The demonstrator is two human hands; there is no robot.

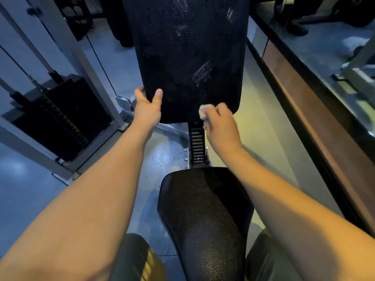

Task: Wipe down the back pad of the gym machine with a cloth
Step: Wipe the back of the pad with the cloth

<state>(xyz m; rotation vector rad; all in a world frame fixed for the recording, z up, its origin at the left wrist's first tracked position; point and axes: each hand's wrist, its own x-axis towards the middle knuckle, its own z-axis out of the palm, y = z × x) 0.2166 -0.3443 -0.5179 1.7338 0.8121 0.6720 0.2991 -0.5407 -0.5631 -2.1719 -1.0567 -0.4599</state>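
The black textured back pad (pixel 186 55) stands upright in front of me, with pale smeared streaks on its surface. My left hand (pixel 147 109) grips the pad's lower left edge, thumb on the front face and fingers behind the edge. My right hand (pixel 220 126) holds a small crumpled white cloth (pixel 205 112) and presses it against the pad's bottom edge, right of centre. Most of the cloth is hidden inside the fist.
The black seat pad (pixel 205 216) lies below between my knees. A notched adjustment post (pixel 197 145) joins seat and back pad. A weight stack (pixel 60 116) with cables in a grey frame stands at left. A mirrored wall with a brown ledge (pixel 304 110) runs along the right.
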